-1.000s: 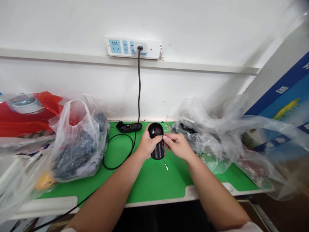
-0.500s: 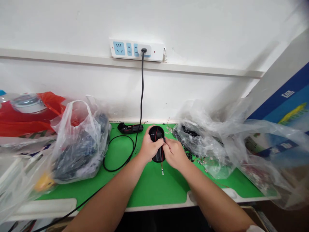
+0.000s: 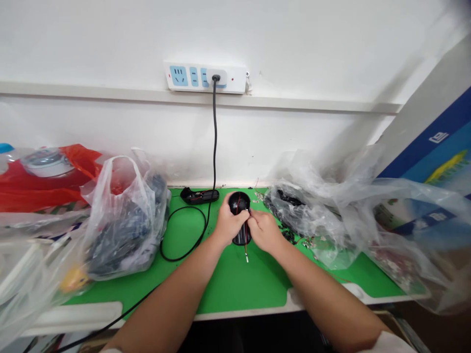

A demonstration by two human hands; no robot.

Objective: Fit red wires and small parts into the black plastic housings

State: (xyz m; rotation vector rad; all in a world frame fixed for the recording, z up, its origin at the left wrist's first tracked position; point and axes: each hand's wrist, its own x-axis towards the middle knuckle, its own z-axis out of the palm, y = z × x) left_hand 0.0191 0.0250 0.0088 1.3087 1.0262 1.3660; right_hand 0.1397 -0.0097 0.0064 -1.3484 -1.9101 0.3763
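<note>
A glossy black device shell (image 3: 239, 200) with a rounded top and a longer lower part is held upright above the green table mat. My left hand (image 3: 230, 221) wraps round its left side, thumb across the front. Against its right edge, my right hand (image 3: 262, 228) is closed, fingertips pinching something too small to make out beside my left thumb. Thin red wire crosses the shell, and a wire with a small white connector (image 3: 247, 258) hangs below the hands. Another black shell piece (image 3: 199, 196) lies behind, to the left, with thin wires inside it.
Left of the hands lie a looped black cable (image 3: 183, 208) and a filled plastic bag (image 3: 123, 230). Clear bags with black parts (image 3: 294, 201) and small metal pieces are on the right. A power strip (image 3: 206, 77) is on the wall.
The view has shifted slightly. Both hands keep nearly the same hold on the black shell; no clear movement of objects shows.
</note>
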